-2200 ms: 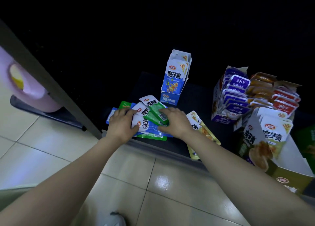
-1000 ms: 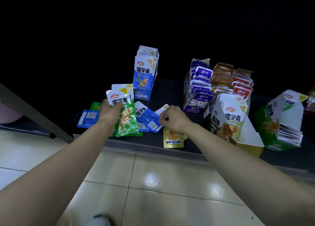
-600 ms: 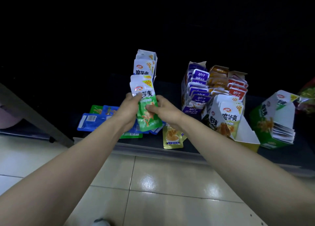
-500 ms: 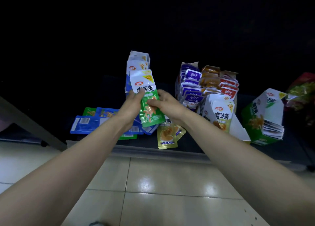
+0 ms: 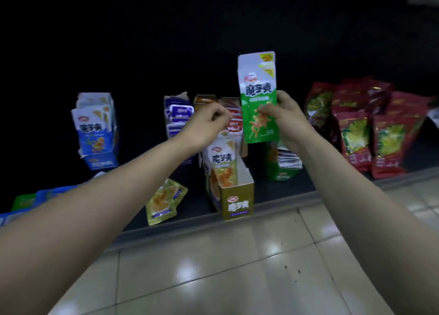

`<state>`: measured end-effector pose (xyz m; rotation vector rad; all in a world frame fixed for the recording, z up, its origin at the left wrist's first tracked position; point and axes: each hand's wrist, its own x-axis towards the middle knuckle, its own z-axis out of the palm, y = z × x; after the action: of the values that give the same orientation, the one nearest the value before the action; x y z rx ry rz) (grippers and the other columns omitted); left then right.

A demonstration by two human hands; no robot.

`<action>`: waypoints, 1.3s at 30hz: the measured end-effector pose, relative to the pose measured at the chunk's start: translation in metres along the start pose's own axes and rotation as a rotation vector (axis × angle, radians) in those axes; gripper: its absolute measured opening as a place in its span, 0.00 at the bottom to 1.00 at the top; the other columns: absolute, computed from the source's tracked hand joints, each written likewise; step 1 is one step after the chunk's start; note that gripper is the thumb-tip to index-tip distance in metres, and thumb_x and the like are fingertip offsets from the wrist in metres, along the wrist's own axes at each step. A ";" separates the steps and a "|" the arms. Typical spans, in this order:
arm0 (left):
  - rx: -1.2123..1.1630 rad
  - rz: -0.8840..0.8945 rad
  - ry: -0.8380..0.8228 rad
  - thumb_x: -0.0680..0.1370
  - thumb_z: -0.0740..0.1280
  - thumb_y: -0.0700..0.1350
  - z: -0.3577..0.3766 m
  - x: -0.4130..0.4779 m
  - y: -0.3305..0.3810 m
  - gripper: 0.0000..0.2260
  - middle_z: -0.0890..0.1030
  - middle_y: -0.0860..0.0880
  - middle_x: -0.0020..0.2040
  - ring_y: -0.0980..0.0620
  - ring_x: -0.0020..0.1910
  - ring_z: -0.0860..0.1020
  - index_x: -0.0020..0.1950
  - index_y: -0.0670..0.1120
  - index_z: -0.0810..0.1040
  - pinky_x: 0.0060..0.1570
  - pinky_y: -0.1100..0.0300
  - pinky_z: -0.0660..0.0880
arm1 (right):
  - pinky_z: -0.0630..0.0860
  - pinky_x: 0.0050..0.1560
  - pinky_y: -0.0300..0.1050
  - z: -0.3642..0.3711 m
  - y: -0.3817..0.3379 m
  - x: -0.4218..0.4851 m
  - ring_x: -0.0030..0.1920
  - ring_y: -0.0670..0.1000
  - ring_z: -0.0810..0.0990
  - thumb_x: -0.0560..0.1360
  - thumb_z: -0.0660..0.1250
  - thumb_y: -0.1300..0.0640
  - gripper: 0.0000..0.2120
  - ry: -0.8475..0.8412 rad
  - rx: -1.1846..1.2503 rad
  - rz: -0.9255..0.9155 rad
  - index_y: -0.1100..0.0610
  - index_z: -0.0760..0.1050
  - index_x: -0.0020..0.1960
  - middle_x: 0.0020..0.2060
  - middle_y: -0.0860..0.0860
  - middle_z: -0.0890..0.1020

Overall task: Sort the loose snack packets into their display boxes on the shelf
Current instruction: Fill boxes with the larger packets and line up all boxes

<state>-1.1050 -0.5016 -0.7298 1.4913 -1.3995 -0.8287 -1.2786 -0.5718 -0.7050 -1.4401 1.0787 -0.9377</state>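
At nine o'clock the blue display box [image 5: 98, 134] stands upright on the dark shelf [image 5: 273, 191], farther left in view than half a second ago, when it sat behind the hands. Loose blue and green packets [image 5: 35, 197] lie at the shelf's near edge at about eight o'clock, partly hidden by the left forearm. A loose yellow packet [image 5: 164, 199] lies flat just left of the yellow display box [image 5: 234, 196], which is now at centre. The left hand [image 5: 205, 124] has let go of the green packets and hangs curled, fingertips drawn together on nothing that can be seen, in front of the purple box [image 5: 177, 115]. The right hand [image 5: 286, 121] alone now pinches the green packets [image 5: 259, 96], thumb on the front, holding them upright and higher than before, above the green display box [image 5: 280, 162] at about one o'clock. Red bags [image 5: 370, 129], only partly seen earlier, stand at three o'clock.
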 end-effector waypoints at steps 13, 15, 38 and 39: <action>0.267 -0.239 -0.429 0.82 0.62 0.45 0.137 0.077 0.009 0.27 0.63 0.45 0.76 0.47 0.72 0.66 0.78 0.48 0.55 0.66 0.57 0.66 | 0.79 0.49 0.49 -0.103 0.089 0.059 0.49 0.52 0.81 0.80 0.61 0.67 0.14 0.256 0.084 0.111 0.57 0.68 0.63 0.51 0.52 0.81; 0.221 -0.283 -0.412 0.82 0.63 0.44 0.148 0.085 0.006 0.29 0.61 0.45 0.77 0.46 0.72 0.65 0.79 0.49 0.52 0.66 0.59 0.65 | 0.80 0.49 0.51 -0.102 0.098 0.070 0.48 0.53 0.81 0.79 0.61 0.68 0.12 0.214 0.029 0.116 0.55 0.70 0.58 0.49 0.53 0.81; 0.241 -0.247 -0.328 0.81 0.62 0.40 0.165 0.107 0.001 0.29 0.68 0.45 0.72 0.53 0.62 0.72 0.79 0.49 0.54 0.57 0.62 0.69 | 0.74 0.62 0.52 -0.115 0.143 0.089 0.64 0.56 0.73 0.75 0.70 0.57 0.31 0.243 -0.390 0.175 0.57 0.62 0.74 0.66 0.57 0.71; 0.273 -0.238 -0.323 0.81 0.62 0.41 0.163 0.106 0.002 0.28 0.68 0.45 0.72 0.51 0.64 0.72 0.78 0.48 0.56 0.58 0.61 0.69 | 0.74 0.63 0.54 -0.115 0.142 0.087 0.64 0.56 0.73 0.75 0.71 0.57 0.31 0.247 -0.385 0.180 0.57 0.62 0.74 0.66 0.57 0.71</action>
<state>-1.2407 -0.6327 -0.7767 1.8183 -1.6429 -1.0984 -1.3815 -0.6922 -0.8310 -1.5267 1.6137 -0.8216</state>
